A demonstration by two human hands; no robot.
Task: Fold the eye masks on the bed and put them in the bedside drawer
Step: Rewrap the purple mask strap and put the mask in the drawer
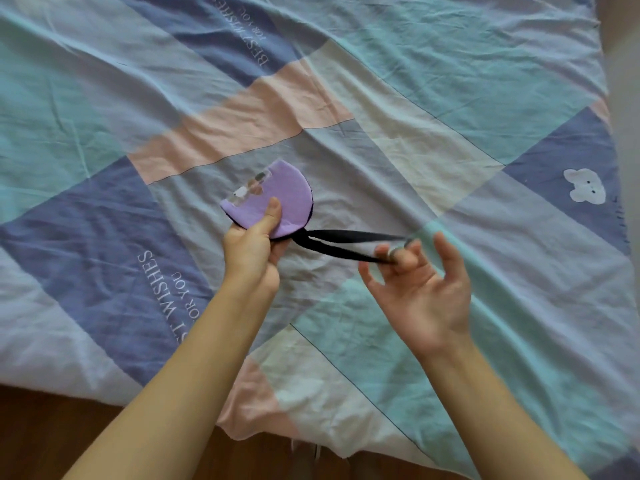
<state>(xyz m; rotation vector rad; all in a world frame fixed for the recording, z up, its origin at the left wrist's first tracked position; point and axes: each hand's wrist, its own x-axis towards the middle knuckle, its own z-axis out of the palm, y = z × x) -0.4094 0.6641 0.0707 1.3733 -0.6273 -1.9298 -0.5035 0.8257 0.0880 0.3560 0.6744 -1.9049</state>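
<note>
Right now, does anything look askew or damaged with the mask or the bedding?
Nothing damaged. The purple eye mask is folded in half in the left hand; its black strap stretches taut to the right hand. The bedsheet is only wrinkled.

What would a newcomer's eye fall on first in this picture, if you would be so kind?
First, the folded purple eye mask near the middle, pinched in the left hand above the bed. Next, its black strap, pulled taut to the right by the fingers of the right hand. Behind them spreads the patchwork bedsheet in blue, teal and pink, with a small white bear at the right edge.
</note>
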